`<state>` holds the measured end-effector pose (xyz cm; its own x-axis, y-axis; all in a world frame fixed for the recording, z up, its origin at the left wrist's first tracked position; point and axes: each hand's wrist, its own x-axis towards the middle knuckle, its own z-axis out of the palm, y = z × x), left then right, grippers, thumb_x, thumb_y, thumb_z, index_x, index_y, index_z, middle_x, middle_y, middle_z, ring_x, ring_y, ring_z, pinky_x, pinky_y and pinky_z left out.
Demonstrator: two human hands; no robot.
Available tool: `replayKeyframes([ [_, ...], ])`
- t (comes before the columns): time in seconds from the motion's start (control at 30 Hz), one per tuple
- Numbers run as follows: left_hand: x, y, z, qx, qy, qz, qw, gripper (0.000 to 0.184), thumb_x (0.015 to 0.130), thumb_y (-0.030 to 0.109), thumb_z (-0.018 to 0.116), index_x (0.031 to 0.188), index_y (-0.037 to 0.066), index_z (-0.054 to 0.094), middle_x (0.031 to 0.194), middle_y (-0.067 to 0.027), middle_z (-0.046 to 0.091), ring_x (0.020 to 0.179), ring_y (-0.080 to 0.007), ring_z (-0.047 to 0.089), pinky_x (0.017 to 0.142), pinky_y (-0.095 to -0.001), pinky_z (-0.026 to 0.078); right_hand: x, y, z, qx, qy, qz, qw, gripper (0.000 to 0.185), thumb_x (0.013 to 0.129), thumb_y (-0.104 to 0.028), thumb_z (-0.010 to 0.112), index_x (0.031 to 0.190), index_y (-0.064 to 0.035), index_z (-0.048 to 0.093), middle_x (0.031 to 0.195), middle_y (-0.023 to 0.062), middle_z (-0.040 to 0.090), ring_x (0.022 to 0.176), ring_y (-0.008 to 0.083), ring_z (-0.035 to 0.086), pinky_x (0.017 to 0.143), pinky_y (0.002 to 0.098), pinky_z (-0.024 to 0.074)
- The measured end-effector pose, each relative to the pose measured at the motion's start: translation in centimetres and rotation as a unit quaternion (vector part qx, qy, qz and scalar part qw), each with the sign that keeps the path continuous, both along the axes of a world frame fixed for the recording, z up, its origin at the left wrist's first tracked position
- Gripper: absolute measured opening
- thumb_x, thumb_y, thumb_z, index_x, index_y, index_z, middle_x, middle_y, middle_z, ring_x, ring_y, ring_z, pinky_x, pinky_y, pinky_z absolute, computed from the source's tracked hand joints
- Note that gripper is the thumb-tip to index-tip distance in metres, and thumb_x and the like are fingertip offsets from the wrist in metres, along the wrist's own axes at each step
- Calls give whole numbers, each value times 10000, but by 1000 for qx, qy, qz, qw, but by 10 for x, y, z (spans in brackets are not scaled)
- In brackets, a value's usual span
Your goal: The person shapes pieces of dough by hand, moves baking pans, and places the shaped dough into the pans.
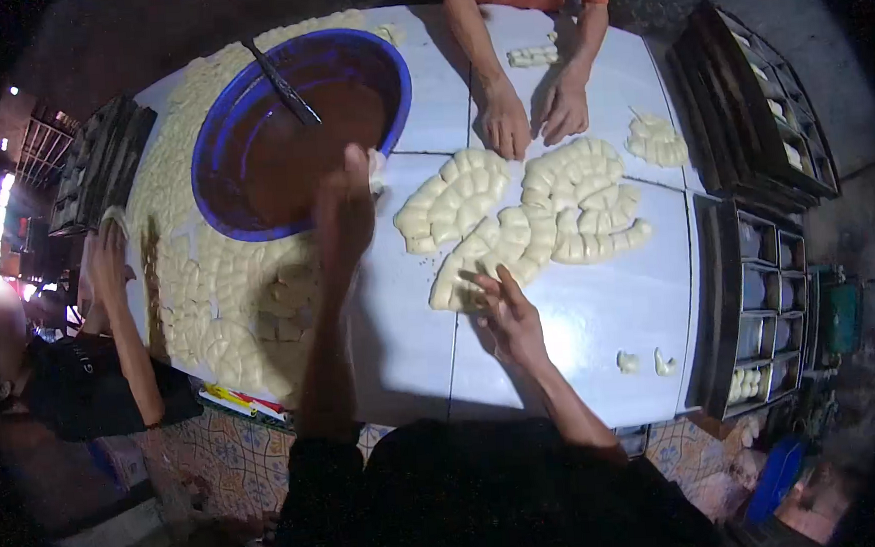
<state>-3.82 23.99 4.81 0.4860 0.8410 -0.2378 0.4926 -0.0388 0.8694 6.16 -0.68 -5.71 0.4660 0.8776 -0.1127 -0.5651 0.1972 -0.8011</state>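
My left hand (345,214) is blurred beside the near right rim of a blue basin (399,105) of brown filling. A small pale piece, apparently dough (377,167), shows at its fingers; the grip itself is partly hidden. My right hand (510,319) has its fingers apart, over the near end of a curved row of dough pieces (496,248). Whether its fingertips touch the dough I cannot tell. More rows of pale dough pieces lie close by, one cluster (453,202) to the left and another (574,173) at the back.
Opposite me, a person's two hands (533,117) work at the dough. Another person's arm (117,273) reaches in at left. Many dough pieces (227,276) surround the basin, where a dark-handled tool (280,81) leans. Divided trays (765,304) stand at right. Two dough scraps (627,362) lie near me.
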Motion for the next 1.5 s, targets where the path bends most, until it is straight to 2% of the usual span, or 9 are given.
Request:
replayKeyframes([
  [0.1,0,-93,-16,-406,-284,-66,866,737,950,592,267,1187,-50,543,1050,-196,615,892,-277,614,832,-380,473,5,6,7,-46,266,72,960,492,922,-272,590,1320,-26,437,1132,116,576,882,144,597,638,222,486],
  [0.23,-8,-153,-39,-320,-273,65,905,675,957,530,351,1314,-33,456,1250,-162,542,1153,-251,500,993,-386,370,-6,0,36,-162,160,-37,973,178,920,-195,600,1007,-47,646,601,-26,576,407,43,458,308,187,314],
  [0.37,-17,-184,-35,-235,-176,-32,955,538,916,136,570,1352,-98,358,1234,-155,527,1060,-181,559,852,-290,478,-16,-36,25,-140,-508,-23,850,526,735,5,688,1239,12,537,1209,113,462,1001,227,468,832,301,415],
  [0.5,-32,-202,-70,-92,-136,-116,980,437,838,-55,573,1263,-89,475,1098,-139,591,944,-170,605,735,-285,518,-3,-64,12,-58,-640,7,766,478,749,0,663,1209,-33,538,1177,143,492,1012,260,500,810,355,456],
  [0.63,-39,-224,-77,-112,-203,-109,966,214,822,27,682,1011,-69,651,995,-91,596,874,-137,599,723,-248,515,-3,-69,37,-68,-172,-89,979,184,740,40,650,909,13,580,1105,132,536,928,192,563,848,337,472],
  [0.9,-30,-253,-66,-295,-265,48,917,138,842,83,690,886,-24,614,861,-64,625,759,-109,614,659,-231,530,-3,-102,32,-123,-490,59,861,319,805,-79,674,1115,-21,629,854,143,643,892,241,633,846,329,485],
  [1.03,-41,-262,-92,-58,-199,-129,970,264,815,-10,674,1046,10,549,876,-42,600,812,-111,607,695,-274,541,-14,-103,36,-189,-364,-16,912,430,884,-92,613,1293,-19,503,910,19,577,840,109,520,769,246,453],
  [1.17,-43,-263,-80,-227,-372,-150,887,319,810,-80,617,1094,22,515,941,-54,581,913,-131,596,776,-277,520,18,-124,27,-236,25,364,901,479,891,-193,610,1331,-60,476,1136,112,587,916,187,584,758,321,507],
  [1.5,-30,-241,-117,-57,-231,2,971,138,818,-48,587,948,-3,594,962,-88,626,924,-160,601,792,-249,467,49,-111,-23,-204,-386,-19,900,270,881,-30,537,1133,30,615,1138,151,622,1064,191,575,870,295,473],
])
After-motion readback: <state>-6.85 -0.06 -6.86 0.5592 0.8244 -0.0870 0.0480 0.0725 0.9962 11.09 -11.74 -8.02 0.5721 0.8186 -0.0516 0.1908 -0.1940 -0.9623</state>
